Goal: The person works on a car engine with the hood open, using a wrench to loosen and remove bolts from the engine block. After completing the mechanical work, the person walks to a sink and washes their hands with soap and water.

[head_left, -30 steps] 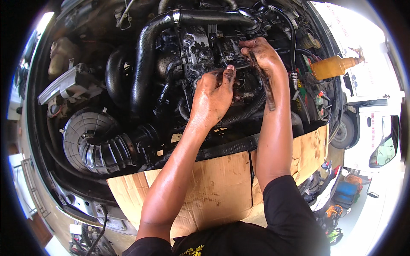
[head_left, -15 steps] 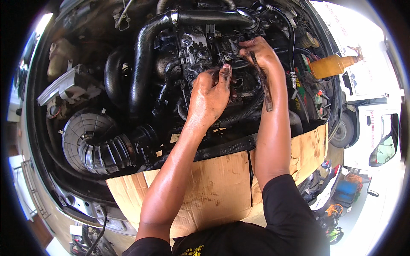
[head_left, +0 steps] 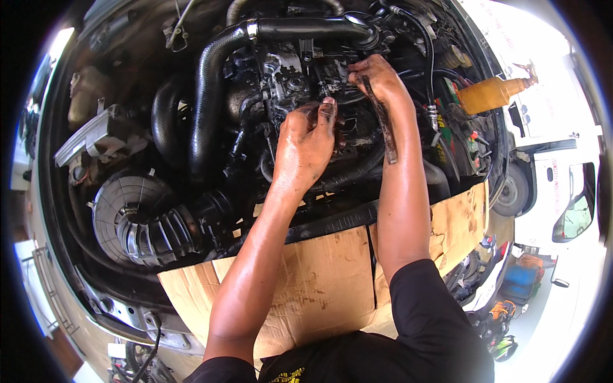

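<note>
Both my arms reach over the front of an open engine bay to a greasy black engine (head_left: 297,83). My left hand (head_left: 305,137) is closed low over the engine's middle, thumb up and fingers curled; whatever they grip is hidden. Farther back and to the right, my right hand (head_left: 378,76) has its fingers bent together against the engine top. A long, flat, grimy dark strip (head_left: 383,124) comes out of the right hand and lies back along the wrist; its exact kind does not show. Both hands are smeared with black grease.
A thick black hose (head_left: 211,96) arches left of the engine. A round air-filter housing (head_left: 131,207) sits at front left. Stained cardboard (head_left: 319,287) covers the front edge. An amber spray bottle (head_left: 491,96) lies at the right side; a white vehicle (head_left: 555,185) stands beyond.
The whole view has shifted slightly, so hands and engine appear a little farther left. Both hands keep nearly the same places on the engine, and the strip stays with the right hand.
</note>
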The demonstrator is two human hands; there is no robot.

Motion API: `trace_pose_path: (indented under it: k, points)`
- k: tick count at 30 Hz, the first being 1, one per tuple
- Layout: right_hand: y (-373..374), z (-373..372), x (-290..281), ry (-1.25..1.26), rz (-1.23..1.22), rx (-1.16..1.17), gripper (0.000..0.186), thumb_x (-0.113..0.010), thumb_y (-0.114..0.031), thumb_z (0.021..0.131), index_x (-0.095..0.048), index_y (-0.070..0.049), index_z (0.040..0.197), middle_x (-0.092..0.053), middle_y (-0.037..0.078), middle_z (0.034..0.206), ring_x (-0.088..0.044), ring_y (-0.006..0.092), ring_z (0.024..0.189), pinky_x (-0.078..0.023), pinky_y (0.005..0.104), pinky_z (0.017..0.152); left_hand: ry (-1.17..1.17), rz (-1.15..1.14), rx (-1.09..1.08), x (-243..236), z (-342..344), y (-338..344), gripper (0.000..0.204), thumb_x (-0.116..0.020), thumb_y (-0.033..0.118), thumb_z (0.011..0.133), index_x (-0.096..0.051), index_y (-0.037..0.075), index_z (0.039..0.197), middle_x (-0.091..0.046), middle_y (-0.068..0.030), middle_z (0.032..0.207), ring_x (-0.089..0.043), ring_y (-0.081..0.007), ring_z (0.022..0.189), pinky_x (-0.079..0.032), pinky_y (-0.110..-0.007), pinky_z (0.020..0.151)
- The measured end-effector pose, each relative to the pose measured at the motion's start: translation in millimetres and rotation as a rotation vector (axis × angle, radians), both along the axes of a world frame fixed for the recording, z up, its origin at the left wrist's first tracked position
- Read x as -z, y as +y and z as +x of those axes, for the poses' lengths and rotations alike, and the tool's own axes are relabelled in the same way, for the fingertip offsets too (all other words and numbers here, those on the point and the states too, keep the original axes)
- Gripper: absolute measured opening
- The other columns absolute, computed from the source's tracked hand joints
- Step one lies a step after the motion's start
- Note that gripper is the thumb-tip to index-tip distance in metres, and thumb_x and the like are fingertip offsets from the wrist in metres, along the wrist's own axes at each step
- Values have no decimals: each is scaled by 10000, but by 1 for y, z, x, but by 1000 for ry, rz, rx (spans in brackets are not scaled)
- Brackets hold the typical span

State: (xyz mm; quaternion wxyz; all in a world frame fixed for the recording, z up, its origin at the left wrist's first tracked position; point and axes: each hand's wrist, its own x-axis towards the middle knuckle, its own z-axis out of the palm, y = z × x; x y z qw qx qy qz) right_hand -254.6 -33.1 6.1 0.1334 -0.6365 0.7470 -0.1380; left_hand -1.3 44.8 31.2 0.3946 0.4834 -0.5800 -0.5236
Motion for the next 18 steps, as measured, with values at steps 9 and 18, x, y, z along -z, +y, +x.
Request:
trace_pose_path:
  k: [9,18]
  points:
    - [8,90,-31,-90,-407,206,114,-705,-135,857,-670,-27,862,-705,251,799,-712,460,795,-568,461,698,178,128,268,-8,0,7,484,-631,432,1060,-636,-8,1262,-704,-64,1003,-643,-131,782,-543,-307,678]
    - [69,-80,-85,-641,-1239,530,77,-651,-122,929,-639,-48,946,-609,82,790,-611,242,658,-562,348,607,384,385,84,-9,-8,6,456,-678,414,1038,-617,-3,1214,-702,-95,1075,-676,-167,884,-566,-319,765]
